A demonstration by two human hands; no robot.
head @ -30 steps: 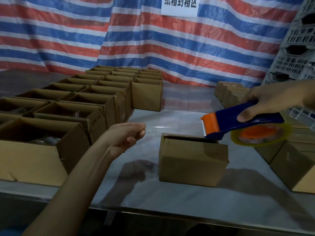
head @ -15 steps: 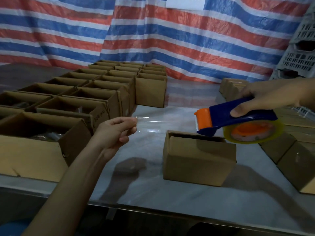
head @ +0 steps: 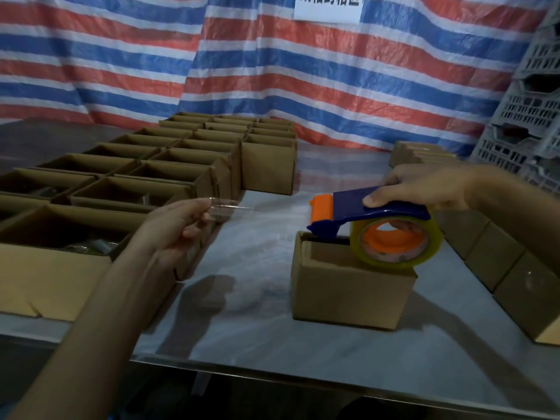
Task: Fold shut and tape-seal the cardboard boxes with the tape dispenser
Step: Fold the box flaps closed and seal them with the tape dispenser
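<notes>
Currently, at 9 o'clock from the work area, a block of open cardboard boxes [head: 127, 189] stands in rows on the table [head: 272, 353], tops unsealed. Just right of them, my left hand [head: 175, 228] pinches the free end of the clear tape strip [head: 233, 207] between thumb and fingers. The strip runs from that pinch toward 3 o'clock, to the orange head of the tape dispenser [head: 363, 213]. Its middle is too transparent to trace fully.

The work box [head: 351, 289] sits alone at the centre of the table, well apart from the open rows. Its near flap is folded down. A dark slit shows along the edge at 12 o'clock, so I judge the top is not fully closed.

My right hand [head: 424, 189] is clenched round the blue handle, thumb on top. The tape roll [head: 394, 244] hangs over the box's 2 o'clock corner; I cannot tell whether it touches the cardboard. Along the 3 o'clock side stand closed boxes [head: 500, 268].

Procedure for this step, as I judge it:
1. Hold the strip taut and level.
2. Press the slit shut before the tape lands.
3. Line the strip up with the seam.
4. Set the free end on the 9 o'clock wall.
5. Draw the dispenser across toward 3 o'clock.

Slack would let the tape fold onto itself.
</notes>
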